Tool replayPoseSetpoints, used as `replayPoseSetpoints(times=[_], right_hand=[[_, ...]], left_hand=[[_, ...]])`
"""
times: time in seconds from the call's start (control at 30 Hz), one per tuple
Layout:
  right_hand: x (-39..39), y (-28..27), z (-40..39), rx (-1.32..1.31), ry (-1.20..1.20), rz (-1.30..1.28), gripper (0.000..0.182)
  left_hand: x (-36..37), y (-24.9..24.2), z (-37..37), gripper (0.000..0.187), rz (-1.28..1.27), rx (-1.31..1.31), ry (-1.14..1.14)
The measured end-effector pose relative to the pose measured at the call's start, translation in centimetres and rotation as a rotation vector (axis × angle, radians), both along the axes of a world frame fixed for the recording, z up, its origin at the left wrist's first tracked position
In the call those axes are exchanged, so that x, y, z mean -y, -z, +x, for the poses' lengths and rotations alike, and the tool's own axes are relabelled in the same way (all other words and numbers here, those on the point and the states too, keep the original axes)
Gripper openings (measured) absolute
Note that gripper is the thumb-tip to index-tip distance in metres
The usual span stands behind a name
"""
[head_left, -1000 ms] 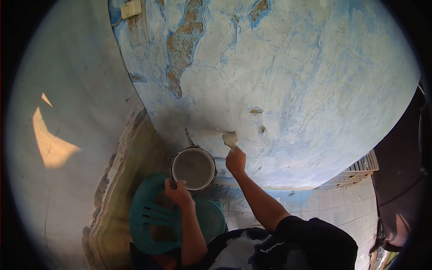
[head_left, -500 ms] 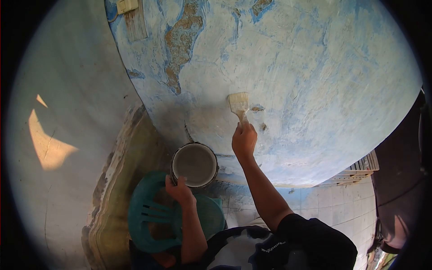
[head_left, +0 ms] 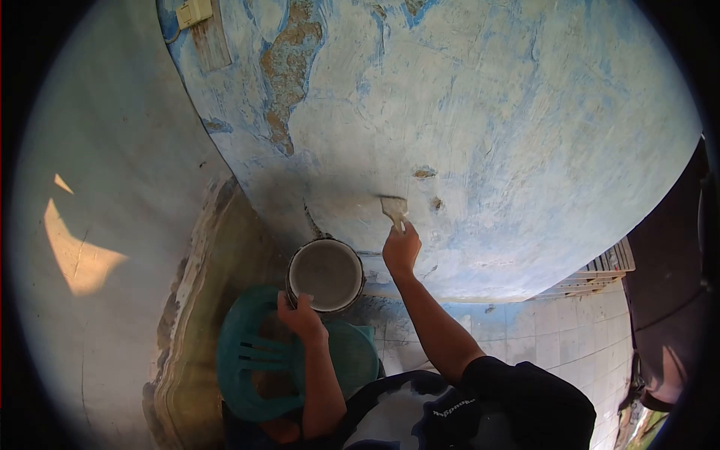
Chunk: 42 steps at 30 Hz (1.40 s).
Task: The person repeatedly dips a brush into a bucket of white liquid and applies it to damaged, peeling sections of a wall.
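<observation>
My right hand (head_left: 402,249) is closed round the handle of a wide paintbrush (head_left: 394,208), its bristles up against the lower part of the wall (head_left: 480,135). That wall is whitish over worn blue paint, with brown patches where the coating has come off. Lower left of the brush, my left hand (head_left: 304,319) grips the near rim of a round pot (head_left: 325,274), with the thumb at the edge. Pale, greyish liquid seems to fill part of the pot. Two small chipped spots (head_left: 424,172) lie just above and right of the brush.
Below the pot stands a green plastic chair (head_left: 259,352). A light switch (head_left: 193,13) is fixed at the wall's upper left. The side wall (head_left: 105,150) rises on the left; white tiles (head_left: 555,337) cover the floor, with a slatted rack (head_left: 596,274) at right.
My right hand has drawn the paintbrush down the wall, from beside the upper chipped spot to below it. The pot stays in my left hand, nearly still. The view has shifted slightly.
</observation>
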State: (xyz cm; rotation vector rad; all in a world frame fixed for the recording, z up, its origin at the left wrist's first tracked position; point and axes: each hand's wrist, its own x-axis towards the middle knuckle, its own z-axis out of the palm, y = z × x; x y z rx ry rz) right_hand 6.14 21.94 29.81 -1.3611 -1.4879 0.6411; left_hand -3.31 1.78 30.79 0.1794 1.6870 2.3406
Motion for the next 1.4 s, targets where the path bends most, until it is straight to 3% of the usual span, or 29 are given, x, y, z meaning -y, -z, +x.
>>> replayPoseSetpoints(times=[0.17, 0.23, 0.27, 0.33, 0.47, 0.5, 0.57, 0.77, 0.87, 0.93, 1.07, 1.2, 1.3, 1.33, 1.4], right_hand=[[0.7, -5.0, 0.5, -0.1, -0.144, 0.135, 0.025], [0.2, -3.9, 1.2, -0.096, -0.15, 0.211, 0.024], [-0.5, -1.9, 1.8, -0.026, -0.129, 0.233, 0.025], [-1.2, 2.5, 2.9, 0.042, -0.103, 0.261, 0.027], [0.2, 9.3, 5.3, 0.103, 0.018, 0.063, 0.033], [0.5, 8.7, 5.4, 0.114, 0.08, -0.057, 0.035], [-0.7, 7.0, 4.9, 0.071, 0.073, -0.046, 0.035], [0.5, -5.4, 2.6, -0.113, -0.081, 0.01, 0.031], [2.6, -10.4, 2.5, -0.059, -0.307, 0.012, 0.027], [2.7, -12.0, 3.1, -0.229, -0.524, 0.039, 0.024], [1.3, -16.0, 6.0, -0.243, -0.85, 0.067, 0.026], [2.6, -21.5, 7.8, -0.023, -1.0, 0.131, 0.024], [4.6, -24.4, 7.4, 0.405, -1.174, 0.462, 0.022], [5.1, -24.1, 6.7, 0.401, -1.181, 0.471, 0.022], [6.3, -22.5, 5.3, 0.644, -1.085, 0.723, 0.021]], left_hand=[[0.0, 0.7, -0.2, 0.017, -0.043, -0.004, -0.046], [0.2, 0.9, -0.4, 0.067, -0.085, 0.056, 0.037], [0.2, 0.8, -0.2, 0.067, -0.088, 0.057, 0.041], [-0.4, 0.0, 0.5, 0.019, -0.043, -0.005, -0.016], [-1.1, 1.1, 0.6, 0.019, -0.022, 0.037, -0.118], [-1.0, 1.1, 0.7, 0.018, -0.013, 0.035, -0.084], [-1.1, 0.9, 0.7, 0.017, -0.005, 0.034, -0.052], [-2.1, 1.1, 0.6, 0.012, -0.05, -0.005, -0.008], [-2.6, 0.1, -0.2, 0.01, -0.044, -0.055, -0.011], [-2.1, -0.3, -1.3, 0.01, -0.006, -0.169, 0.057], [-1.0, -1.7, -3.5, 0.013, 0.032, -0.295, 0.009], [0.1, -3.8, -4.7, 0.019, 0.0, -0.471, -0.051], [0.6, -5.0, -4.6, 0.02, 0.056, -0.549, -0.091], [0.7, -5.3, -4.6, 0.02, 0.092, -0.577, -0.095], [1.4, -5.9, -4.3, 0.02, 0.071, -0.63, -0.121]])
